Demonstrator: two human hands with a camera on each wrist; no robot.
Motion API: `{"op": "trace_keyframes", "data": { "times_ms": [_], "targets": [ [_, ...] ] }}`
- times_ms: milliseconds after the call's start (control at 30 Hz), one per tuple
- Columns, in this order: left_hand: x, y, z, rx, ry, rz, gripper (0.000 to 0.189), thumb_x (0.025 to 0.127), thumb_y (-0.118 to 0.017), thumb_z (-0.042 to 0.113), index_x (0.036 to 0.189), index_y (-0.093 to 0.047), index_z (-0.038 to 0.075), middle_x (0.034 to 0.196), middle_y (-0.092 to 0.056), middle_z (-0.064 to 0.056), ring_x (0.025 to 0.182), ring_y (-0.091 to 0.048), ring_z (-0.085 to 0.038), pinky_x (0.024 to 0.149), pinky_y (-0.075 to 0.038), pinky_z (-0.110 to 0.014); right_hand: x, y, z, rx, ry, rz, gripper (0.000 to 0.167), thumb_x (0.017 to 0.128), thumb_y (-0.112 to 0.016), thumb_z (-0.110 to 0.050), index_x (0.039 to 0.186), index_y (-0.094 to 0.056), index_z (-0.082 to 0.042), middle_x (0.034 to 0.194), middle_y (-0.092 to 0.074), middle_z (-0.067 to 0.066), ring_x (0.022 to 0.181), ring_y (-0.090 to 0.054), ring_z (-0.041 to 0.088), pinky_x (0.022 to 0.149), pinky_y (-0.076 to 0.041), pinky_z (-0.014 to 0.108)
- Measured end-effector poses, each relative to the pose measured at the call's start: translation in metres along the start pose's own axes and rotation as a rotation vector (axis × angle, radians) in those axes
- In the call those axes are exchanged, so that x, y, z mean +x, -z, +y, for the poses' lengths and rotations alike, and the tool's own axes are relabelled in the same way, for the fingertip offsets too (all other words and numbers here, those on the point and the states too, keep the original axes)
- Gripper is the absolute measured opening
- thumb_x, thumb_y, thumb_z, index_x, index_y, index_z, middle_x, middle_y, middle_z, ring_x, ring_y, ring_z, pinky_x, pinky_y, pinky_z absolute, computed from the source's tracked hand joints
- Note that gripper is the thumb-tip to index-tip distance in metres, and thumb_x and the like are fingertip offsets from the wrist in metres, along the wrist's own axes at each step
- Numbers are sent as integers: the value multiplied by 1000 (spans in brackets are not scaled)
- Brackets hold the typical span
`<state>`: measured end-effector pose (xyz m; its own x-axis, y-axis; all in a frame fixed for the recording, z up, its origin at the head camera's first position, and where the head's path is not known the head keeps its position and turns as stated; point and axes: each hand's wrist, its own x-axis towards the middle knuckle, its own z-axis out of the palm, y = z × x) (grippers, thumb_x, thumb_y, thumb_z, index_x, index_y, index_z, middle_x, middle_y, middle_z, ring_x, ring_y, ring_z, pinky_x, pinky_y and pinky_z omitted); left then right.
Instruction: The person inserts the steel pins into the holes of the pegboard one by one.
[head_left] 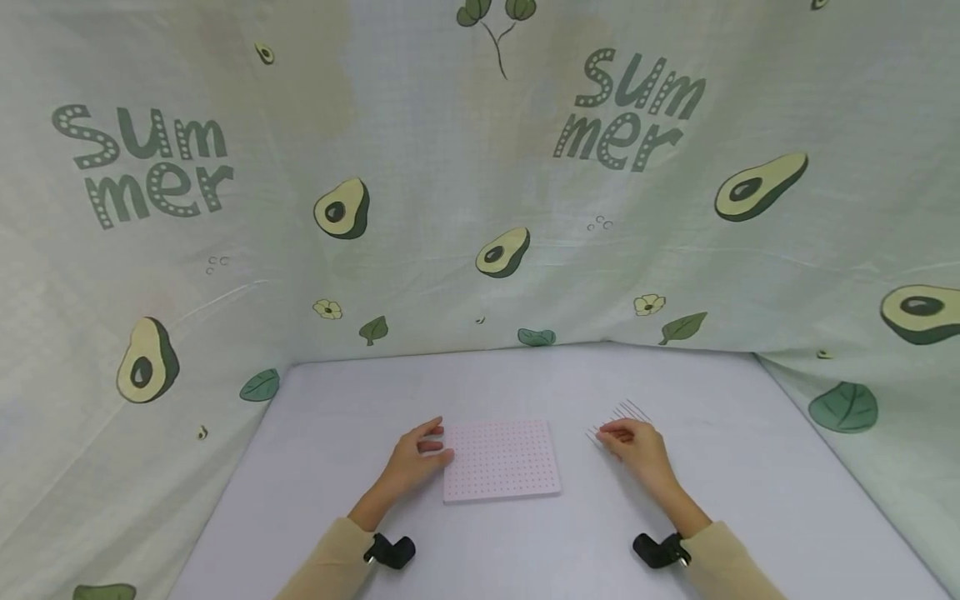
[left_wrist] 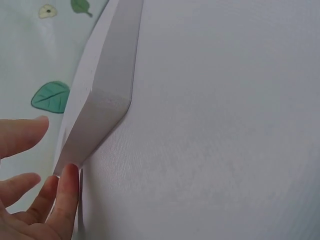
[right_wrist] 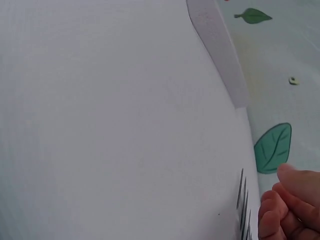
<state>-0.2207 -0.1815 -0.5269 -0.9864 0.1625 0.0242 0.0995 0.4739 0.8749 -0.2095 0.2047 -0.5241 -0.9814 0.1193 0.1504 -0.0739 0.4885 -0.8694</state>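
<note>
A pale pink board [head_left: 501, 458] with rows of small holes lies flat on the table. At its left edge is my left hand [head_left: 415, 460], thumb and fingers spread loosely, fingertips right at the side. In the left wrist view, fingers [left_wrist: 68, 195] meet the board's pale side wall [left_wrist: 107, 107]. Over a row of thin metal needle-like rods [head_left: 633, 410] is my right hand [head_left: 637, 450], its thumb and forefinger drawn together and the other fingers curled. Several rods [right_wrist: 242, 202] show beside that hand in the right wrist view. I cannot tell whether it pinches one.
The white table [head_left: 495, 550] ends at the back against a hanging cloth [head_left: 420, 275] printed with avocados, leaves and lettering. This cloth also rises along both sides. A black wrist camera [head_left: 393, 552] sits on the left sleeve, another black camera [head_left: 658, 551] on the right.
</note>
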Motion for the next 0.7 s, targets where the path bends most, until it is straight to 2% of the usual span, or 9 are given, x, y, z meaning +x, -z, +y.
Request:
{"op": "trace_keyframes", "data": {
  "times_ms": [267, 700],
  "targets": [
    [-1, -4, 0, 25, 14, 9, 63, 86, -78, 11, 142, -51, -2, 132, -59, -17, 109, -62, -30, 87, -54, -39, -3, -8, -1, -62, -6, 21, 15, 82, -80, -2, 92, -73, 7, 77, -69, 8, 65, -58, 13, 53, -48, 23],
    [1, -7, 1, 44, 15, 20, 65, 86, -79, 14, 143, -51, -1, 131, -59, -16, 109, -62, -30, 87, -54, -39, -3, -12, -3, -126, -4, 29, 10, 81, -80, -1, 85, -73, 6, 72, -66, 5, 65, -54, 15, 58, -43, 24]
  ]
}}
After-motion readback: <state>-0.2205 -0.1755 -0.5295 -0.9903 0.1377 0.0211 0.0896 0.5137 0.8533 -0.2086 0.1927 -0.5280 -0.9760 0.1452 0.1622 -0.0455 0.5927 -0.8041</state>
